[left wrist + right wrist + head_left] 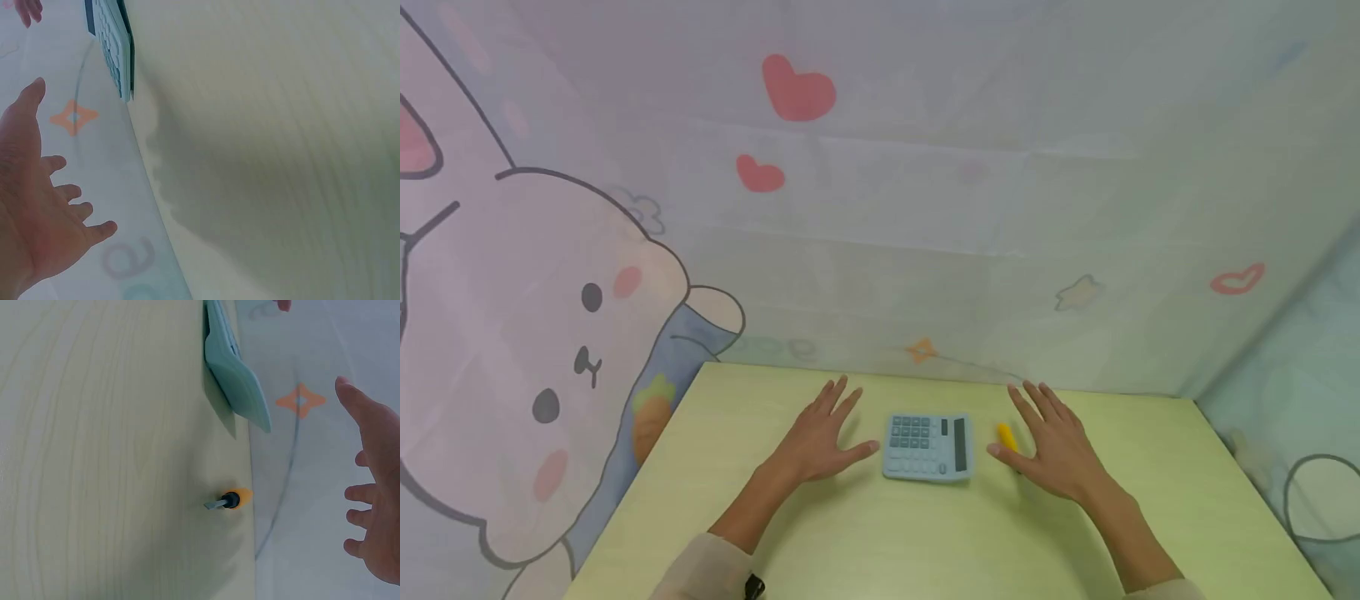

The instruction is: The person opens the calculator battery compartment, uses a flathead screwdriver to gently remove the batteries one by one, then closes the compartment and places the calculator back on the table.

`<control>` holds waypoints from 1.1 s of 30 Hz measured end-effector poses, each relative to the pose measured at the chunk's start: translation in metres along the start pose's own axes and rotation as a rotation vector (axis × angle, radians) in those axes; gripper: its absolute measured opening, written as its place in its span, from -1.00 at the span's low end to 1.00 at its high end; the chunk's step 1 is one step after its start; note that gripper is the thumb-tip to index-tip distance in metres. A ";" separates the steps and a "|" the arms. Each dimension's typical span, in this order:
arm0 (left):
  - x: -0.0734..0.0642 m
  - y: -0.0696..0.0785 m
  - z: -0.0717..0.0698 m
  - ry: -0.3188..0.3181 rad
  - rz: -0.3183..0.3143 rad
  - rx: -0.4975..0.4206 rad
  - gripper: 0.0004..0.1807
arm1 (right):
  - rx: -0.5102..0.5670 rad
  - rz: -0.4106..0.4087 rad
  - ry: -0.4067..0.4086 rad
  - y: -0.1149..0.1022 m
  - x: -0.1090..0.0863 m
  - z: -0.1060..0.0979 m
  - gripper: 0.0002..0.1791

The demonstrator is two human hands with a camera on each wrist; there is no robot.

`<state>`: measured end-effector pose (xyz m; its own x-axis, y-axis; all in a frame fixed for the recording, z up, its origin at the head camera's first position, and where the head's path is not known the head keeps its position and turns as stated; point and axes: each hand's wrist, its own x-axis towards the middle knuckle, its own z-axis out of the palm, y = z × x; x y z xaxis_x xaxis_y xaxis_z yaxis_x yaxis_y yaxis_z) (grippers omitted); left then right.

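A pale blue calculator [917,455] lies face up on the table, its dark display toward the right. To its left hovers my left hand [820,442], fingers straight and spread, thumb tip close to the calculator's left edge. My right hand [1060,450] is held out on the other side, also spread, with nothing in it. Beneath its thumb and forefinger lies a small screwdriver [1007,436] with a yellow handle, partly hidden by the thumb in the head view. The right wrist view shows its black collar and short flat metal blade [215,504].
The light wooden table [880,542] ends at the back against a hanging cloth [910,250] printed with hearts and a large rabbit [550,350]. More cloth [1315,400] hangs along the right side. Shadows of both hands fall on the tabletop.
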<state>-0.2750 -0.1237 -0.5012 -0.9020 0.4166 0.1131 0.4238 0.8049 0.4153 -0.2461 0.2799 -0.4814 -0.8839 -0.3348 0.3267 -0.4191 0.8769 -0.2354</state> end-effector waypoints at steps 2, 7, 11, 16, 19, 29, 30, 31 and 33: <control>0.000 0.001 0.001 -0.003 0.004 -0.004 0.05 | 0.023 -0.011 0.009 0.000 0.000 0.002 0.07; 0.001 0.003 0.004 -0.017 0.017 -0.013 0.07 | 0.066 -0.003 -0.005 0.000 -0.001 0.007 0.09; 0.004 0.004 0.009 -0.023 0.026 -0.033 0.10 | 0.090 0.013 -0.021 -0.001 -0.002 0.010 0.08; 0.006 0.006 0.017 -0.032 0.015 -0.110 0.08 | 0.137 0.018 -0.030 -0.003 -0.004 0.015 0.08; 0.008 0.009 0.020 -0.027 0.016 -0.157 0.05 | 0.155 0.015 -0.026 -0.006 -0.005 0.019 0.07; 0.018 0.016 0.032 -0.022 0.031 -0.220 -0.13 | 0.220 0.027 -0.028 -0.017 -0.006 0.028 0.05; 0.019 0.016 0.033 -0.022 0.031 -0.226 -0.16 | 0.225 0.028 -0.027 -0.017 -0.006 0.029 0.05; 0.021 0.017 0.033 -0.022 0.028 -0.228 -0.19 | 0.229 0.028 -0.026 -0.018 -0.006 0.030 0.05; 0.024 0.018 0.035 -0.010 0.018 -0.239 -0.24 | 0.235 0.030 -0.024 -0.018 -0.005 0.032 0.04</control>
<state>-0.2862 -0.0845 -0.5224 -0.8931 0.4351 0.1141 0.4074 0.6750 0.6152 -0.2404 0.2544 -0.5081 -0.9001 -0.3204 0.2952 -0.4271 0.7830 -0.4522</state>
